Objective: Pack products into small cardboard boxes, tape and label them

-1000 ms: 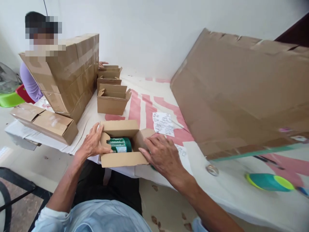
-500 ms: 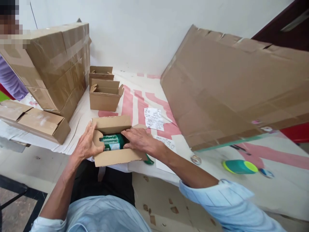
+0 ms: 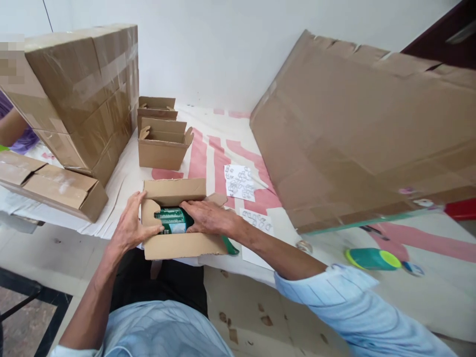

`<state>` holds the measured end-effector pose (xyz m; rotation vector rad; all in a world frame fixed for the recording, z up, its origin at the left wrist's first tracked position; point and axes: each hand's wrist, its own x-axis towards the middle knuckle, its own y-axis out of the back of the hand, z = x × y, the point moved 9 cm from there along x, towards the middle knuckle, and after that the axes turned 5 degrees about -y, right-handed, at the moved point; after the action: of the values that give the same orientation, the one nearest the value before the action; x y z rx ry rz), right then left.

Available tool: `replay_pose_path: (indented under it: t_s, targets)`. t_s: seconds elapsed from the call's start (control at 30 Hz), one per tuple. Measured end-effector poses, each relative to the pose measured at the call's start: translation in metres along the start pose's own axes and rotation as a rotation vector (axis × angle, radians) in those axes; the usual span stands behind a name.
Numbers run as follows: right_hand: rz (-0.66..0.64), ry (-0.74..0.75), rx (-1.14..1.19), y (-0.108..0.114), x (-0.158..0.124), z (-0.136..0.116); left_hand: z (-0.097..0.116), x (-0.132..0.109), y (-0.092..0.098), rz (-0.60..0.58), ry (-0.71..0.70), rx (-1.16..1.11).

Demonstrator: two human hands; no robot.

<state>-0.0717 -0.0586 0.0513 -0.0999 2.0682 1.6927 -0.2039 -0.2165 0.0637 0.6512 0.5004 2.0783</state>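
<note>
Green printed cylindrical container (image 3: 173,222): lying inside open brown cardboard box (image 3: 186,246). Left hand (image 3: 130,225): gripping box's left end. Right hand (image 3: 208,217): at container's right end, grip indeterminable. Step, apparently: seating container; next calls for withdrawing right hand.

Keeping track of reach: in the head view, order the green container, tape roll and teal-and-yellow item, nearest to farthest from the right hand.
1. Green container: inside the open box, against the right hand.
2. Tape roll: to the right, on the table.
3. Teal-and-yellow item: farther right.
</note>
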Motion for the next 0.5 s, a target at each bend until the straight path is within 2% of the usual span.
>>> replay_pose_path:
  t_s: [0.1,0.17,0.33,0.5]
  targets:
    - [-0.044,-0.01,0.048,-0.001,0.001,-0.003,0.011,0.012,-0.01,-0.084,-0.036,0.061]
    - [-0.045,-0.005,0.077,0.001,0.0,-0.006,0.015,0.016,-0.012,-0.091,-0.038,0.102]
    - [0.035,-0.067,0.119,0.007,-0.008,-0.005,0.026,0.007,-0.006,-0.012,-0.065,0.128]
    - [0.097,-0.093,0.167,0.006,-0.014,-0.003,0.017,-0.007,0.002,0.011,-0.016,-0.065]
